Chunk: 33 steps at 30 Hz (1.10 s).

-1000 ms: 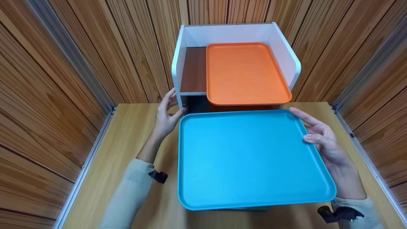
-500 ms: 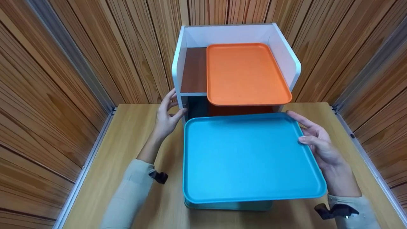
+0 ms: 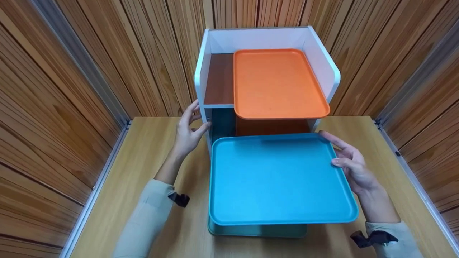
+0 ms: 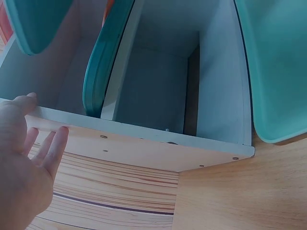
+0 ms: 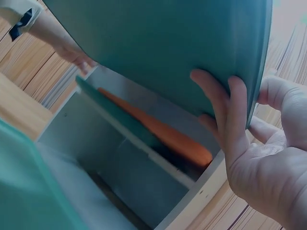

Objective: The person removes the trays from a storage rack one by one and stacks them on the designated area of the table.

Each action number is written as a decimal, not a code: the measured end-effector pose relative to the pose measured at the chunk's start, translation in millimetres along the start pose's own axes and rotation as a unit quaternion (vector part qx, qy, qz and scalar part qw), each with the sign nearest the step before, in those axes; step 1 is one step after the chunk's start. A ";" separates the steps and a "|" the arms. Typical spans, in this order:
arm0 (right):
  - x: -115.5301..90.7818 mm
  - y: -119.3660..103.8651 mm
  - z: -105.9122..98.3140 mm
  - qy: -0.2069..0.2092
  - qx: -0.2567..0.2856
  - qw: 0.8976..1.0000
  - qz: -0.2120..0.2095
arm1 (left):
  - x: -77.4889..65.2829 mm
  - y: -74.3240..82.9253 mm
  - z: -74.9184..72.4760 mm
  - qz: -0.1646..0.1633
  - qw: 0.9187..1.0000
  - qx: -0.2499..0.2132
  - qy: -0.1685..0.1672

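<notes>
My right hand point(image 3: 353, 170) pinches the right rim of a blue rectangular tray point(image 3: 279, 179), thumb on top and fingers underneath, as the right wrist view shows. The tray is held level-ish in front of a white shelf unit point(image 3: 331, 77). My left hand point(image 3: 188, 136) steadies the unit's left side panel point(image 4: 144, 146), thumb at its front edge and fingers along the outer face. On the unit's top lies an orange tray point(image 3: 279, 84). Inside, on the middle board, sit a teal tray point(image 4: 98, 67) and an orange tray point(image 5: 168, 132).
A green tray point(image 3: 256, 231) lies on the wooden table point(image 3: 150, 139) in front of the unit, partly hidden below the blue tray. Below the middle board is a lower compartment point(image 4: 153, 91). Wood-panelled walls point(image 3: 53, 93) enclose the table on three sides.
The blue tray has come down and shifted left with my right hand, its near edge drawing toward the shelf unit. More of the green tray shows below it. My left hand has stayed put.
</notes>
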State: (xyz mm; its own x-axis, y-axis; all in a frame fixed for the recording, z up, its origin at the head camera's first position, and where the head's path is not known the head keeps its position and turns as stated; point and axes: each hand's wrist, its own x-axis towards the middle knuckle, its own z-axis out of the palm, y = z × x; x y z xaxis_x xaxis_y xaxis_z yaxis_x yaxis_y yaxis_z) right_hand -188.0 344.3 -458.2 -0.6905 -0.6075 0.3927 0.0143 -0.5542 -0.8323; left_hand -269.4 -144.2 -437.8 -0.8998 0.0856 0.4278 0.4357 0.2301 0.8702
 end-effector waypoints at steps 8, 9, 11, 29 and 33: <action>-6.2 14.3 -5.9 0.017 -0.045 0.999 0.000 | -0.9 -1.4 0.6 0.001 1.000 0.005 0.002; -7.0 15.9 -6.4 0.018 -0.050 0.999 0.000 | -1.0 -1.6 0.6 0.002 1.000 0.005 0.002; -8.5 18.8 -6.8 0.018 -0.054 0.998 0.000 | -0.9 -1.9 0.7 0.003 1.000 0.004 0.001; -21.6 41.3 -6.8 -0.008 -0.028 0.999 0.019 | -1.7 0.9 0.4 -0.008 1.000 -0.002 0.002; -24.6 46.0 -8.7 -0.017 -0.029 0.999 0.028 | -1.5 0.8 0.1 -0.006 1.000 0.000 0.003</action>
State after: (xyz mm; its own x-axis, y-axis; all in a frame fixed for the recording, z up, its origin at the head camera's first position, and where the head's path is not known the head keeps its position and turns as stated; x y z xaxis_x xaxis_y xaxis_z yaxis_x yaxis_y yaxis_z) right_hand -176.7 338.6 -509.6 -0.6655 -0.6554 0.3570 0.0095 -0.4858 -0.8740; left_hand -267.7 -144.0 -437.8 -0.9044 0.0777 0.4195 0.4257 0.2308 0.8749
